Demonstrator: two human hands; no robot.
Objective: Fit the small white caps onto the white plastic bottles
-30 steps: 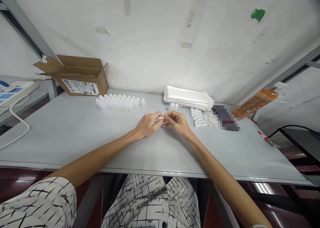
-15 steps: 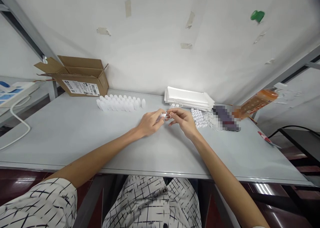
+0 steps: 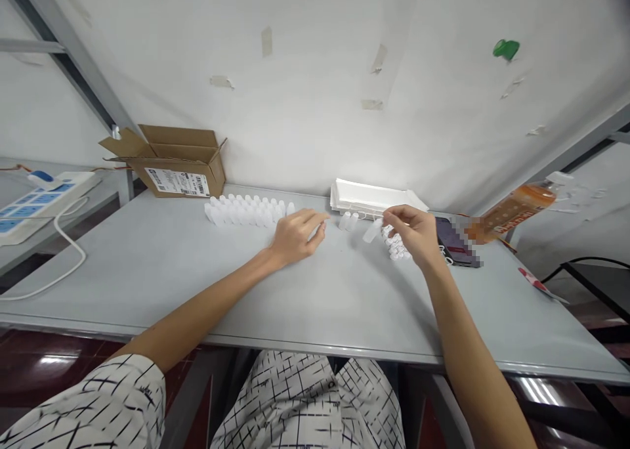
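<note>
My right hand pinches a small white plastic bottle near its top end, and the bottle hangs tilted above the table. A thin white cord seems to run at its top, partly hidden by my fingers. My left hand holds nothing; its fingers and thumb are apart, just right of the rows of white bottles. Two more bottles with cords stand between my hands. Under my right hand lies a pile of small white caps, partly covered.
A stack of white flat packs lies against the wall. An open cardboard box stands at the back left. To the right are a phone, partly pixelated, and an orange drink bottle. A power strip lies far left.
My hands have come apart. My right hand has moved right, carrying the small bottle, while my left hand has let go and stayed nearly in place. The view has shifted slightly.
</note>
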